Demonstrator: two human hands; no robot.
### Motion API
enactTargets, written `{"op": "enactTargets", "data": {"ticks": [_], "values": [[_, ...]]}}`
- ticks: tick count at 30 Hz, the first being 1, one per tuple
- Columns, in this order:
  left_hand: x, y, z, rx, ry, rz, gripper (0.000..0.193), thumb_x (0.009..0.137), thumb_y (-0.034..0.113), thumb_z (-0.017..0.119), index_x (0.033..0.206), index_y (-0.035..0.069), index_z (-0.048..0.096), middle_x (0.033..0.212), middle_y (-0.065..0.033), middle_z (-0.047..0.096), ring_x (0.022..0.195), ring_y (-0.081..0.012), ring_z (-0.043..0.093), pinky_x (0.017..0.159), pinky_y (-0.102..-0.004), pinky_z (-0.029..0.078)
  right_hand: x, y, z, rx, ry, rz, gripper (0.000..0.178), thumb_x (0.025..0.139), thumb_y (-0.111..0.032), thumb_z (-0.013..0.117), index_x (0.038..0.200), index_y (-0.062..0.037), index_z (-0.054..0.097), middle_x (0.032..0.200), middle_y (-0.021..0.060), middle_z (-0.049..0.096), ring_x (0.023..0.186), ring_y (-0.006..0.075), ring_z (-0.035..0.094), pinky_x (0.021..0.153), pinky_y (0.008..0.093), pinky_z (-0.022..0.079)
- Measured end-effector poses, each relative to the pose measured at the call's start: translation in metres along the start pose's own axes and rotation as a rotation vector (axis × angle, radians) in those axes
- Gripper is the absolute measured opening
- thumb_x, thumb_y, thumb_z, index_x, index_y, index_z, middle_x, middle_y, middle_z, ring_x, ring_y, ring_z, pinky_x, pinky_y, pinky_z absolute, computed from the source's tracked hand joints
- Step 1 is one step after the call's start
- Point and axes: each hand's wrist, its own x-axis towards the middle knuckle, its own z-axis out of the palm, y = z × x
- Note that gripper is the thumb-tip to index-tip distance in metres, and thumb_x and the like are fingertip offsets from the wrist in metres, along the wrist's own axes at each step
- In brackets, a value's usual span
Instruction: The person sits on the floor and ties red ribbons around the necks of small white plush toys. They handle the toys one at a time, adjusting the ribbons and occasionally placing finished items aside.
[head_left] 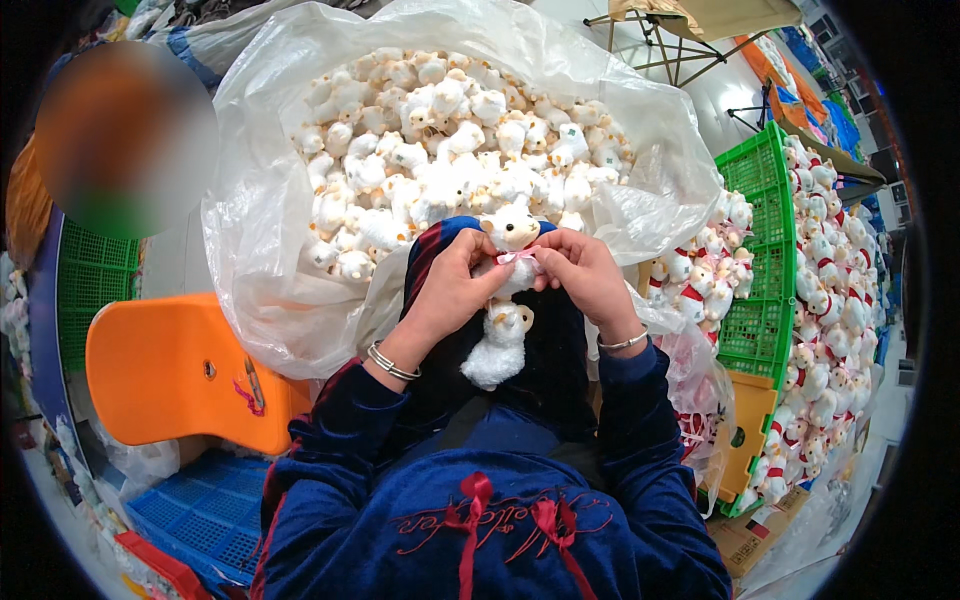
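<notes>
Between my two hands, above my lap, is a small white plush sheep with a pink ribbon bow at its neck. The fingers of my left hand pinch at the bow's left side. On the other side, my right hand is closed with thumb and finger at the bow's right end. A second white plush sheep with a tan curled horn lies on my lap just below my hands. Beyond my knees, a big translucent plastic bag stands open, heaped with similar white plush sheep.
To the left is an orange chair with a small tool and pink ribbon on it. A blue crate sits below. On the right, a green crate stands near plush toys with red neck ribbons and a cardboard box.
</notes>
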Motion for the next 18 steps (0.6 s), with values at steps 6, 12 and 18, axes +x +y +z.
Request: {"op": "enactTargets", "data": {"ticks": [6, 12, 18], "values": [[0.018, -0.018, 0.012, 0.123, 0.090, 0.349, 0.029, 0.095, 0.014, 0.070, 0.107, 0.001, 0.048, 0.094, -0.0068, 0.064, 0.071, -0.0083, 0.061, 0.050, -0.0244, 0.048, -0.016, -0.012, -0.005, -0.329, 0.111, -0.060, 0.009, 0.093, -0.008, 0.068, 0.095, 0.0013, 0.066, 0.087, 0.0076, 0.068, 0.067, 0.0126, 0.062, 0.062, 0.0273, 0.051], [0.015, -0.017, 0.019, -0.079, 0.070, 0.061, 0.025, 0.094, 0.011, 0.068, 0.107, 0.003, 0.048, 0.096, -0.0073, 0.064, 0.072, -0.0085, 0.061, 0.051, -0.0236, 0.050, -0.031, 0.004, -0.025, -0.915, 0.380, -0.428, 0.006, 0.091, -0.007, 0.068, 0.093, -0.0021, 0.066, 0.089, 0.0129, 0.063, 0.067, 0.0267, 0.061, 0.065, 0.0353, 0.051], [0.004, -0.010, 0.025, 0.008, 0.112, 0.178, 0.027, 0.089, 0.014, 0.072, 0.101, 0.002, 0.052, 0.094, -0.0066, 0.058, 0.088, -0.0135, 0.056, 0.082, -0.0297, 0.049, -0.031, -0.013, -0.012, -0.321, 0.235, 0.002, 0.017, 0.093, -0.014, 0.070, 0.097, 0.0022, 0.067, 0.086, 0.0086, 0.069, 0.076, 0.0150, 0.064, 0.071, 0.0306, 0.053]]}}
